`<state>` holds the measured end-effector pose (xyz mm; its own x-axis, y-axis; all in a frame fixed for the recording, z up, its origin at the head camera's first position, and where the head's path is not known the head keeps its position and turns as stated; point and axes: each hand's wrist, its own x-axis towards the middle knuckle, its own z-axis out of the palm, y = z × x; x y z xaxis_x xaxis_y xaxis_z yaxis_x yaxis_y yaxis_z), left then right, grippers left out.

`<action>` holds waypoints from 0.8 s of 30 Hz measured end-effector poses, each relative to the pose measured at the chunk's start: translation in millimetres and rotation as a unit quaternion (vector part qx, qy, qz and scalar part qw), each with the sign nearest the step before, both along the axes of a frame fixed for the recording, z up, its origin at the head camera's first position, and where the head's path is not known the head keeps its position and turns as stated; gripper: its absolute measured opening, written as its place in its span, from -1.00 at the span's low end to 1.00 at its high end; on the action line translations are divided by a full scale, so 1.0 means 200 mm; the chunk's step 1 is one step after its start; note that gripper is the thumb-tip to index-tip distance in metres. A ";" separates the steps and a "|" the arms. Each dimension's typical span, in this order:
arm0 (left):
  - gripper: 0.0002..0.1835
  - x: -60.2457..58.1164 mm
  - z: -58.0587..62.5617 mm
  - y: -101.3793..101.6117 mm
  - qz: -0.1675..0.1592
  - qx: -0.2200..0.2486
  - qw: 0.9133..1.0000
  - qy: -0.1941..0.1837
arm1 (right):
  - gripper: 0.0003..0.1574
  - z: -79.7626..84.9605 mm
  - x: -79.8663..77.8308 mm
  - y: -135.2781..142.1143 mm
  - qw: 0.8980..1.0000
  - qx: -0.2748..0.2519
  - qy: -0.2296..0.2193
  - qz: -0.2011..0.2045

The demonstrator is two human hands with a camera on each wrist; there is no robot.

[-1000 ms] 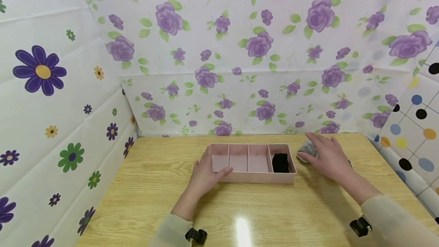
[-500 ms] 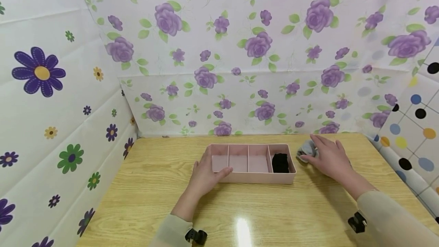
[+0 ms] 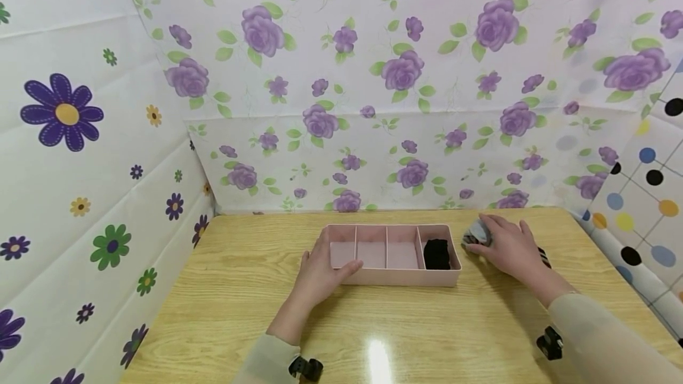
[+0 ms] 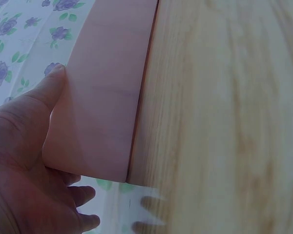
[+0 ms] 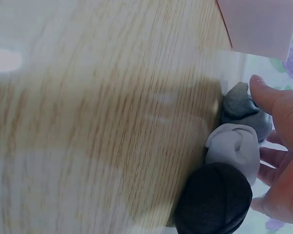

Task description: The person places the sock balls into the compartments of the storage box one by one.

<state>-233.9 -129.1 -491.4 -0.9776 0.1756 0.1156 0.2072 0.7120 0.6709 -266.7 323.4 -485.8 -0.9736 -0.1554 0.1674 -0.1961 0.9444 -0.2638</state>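
A pink four-section box, seen as a divided organizer box (image 3: 400,278), rests on the table. At its left end my left hand (image 3: 317,268) holds it, thumb over the front rim and fingers around the far side. A black rolled sock (image 3: 437,254) fills the rightmost compartment. Right of the box, my right hand (image 3: 512,249) pinches a grey rolled sock (image 3: 475,233) between thumb and fingers. The right wrist view shows a light grey rolled sock (image 5: 233,148) and a dark rolled sock (image 5: 215,197) lined up beside it, mostly hidden by the hand in the head view.
The wooden table (image 3: 256,265) extends around the box. Flowered cloth (image 3: 373,93) stands as a wall behind it, with a daisy-patterned cloth (image 3: 107,194) at left and a dotted cloth (image 3: 648,218) at right. A striped dark edge (image 3: 543,257) shows past the right wrist.
My right hand has lowered slightly and closed in around the grey rolled sock, its forearm shifting a little left. The left hand and the box stay in place.
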 end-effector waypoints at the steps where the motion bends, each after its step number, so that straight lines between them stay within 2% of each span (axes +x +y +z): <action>1: 0.31 0.00 0.00 0.00 0.001 -0.002 1.000 0.000 | 0.19 0.00 0.00 0.00 1.000 0.000 -0.001 -0.001; 11: 0.32 0.00 0.01 0.00 -0.001 0.003 1.000 0.004 | 0.16 0.01 -0.02 -0.01 1.000 0.008 -0.014 -0.020; 24: 0.31 0.01 0.01 0.00 -0.001 0.002 1.000 0.004 | -0.03 0.00 -0.03 0.00 1.000 0.017 0.003 -0.025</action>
<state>-232.3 -128.2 -489.7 -0.9764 0.1765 0.1243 0.2137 0.7093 0.6717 -273.0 322.5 -486.1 -0.9792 -0.1127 0.1688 -0.1505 0.9612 -0.2311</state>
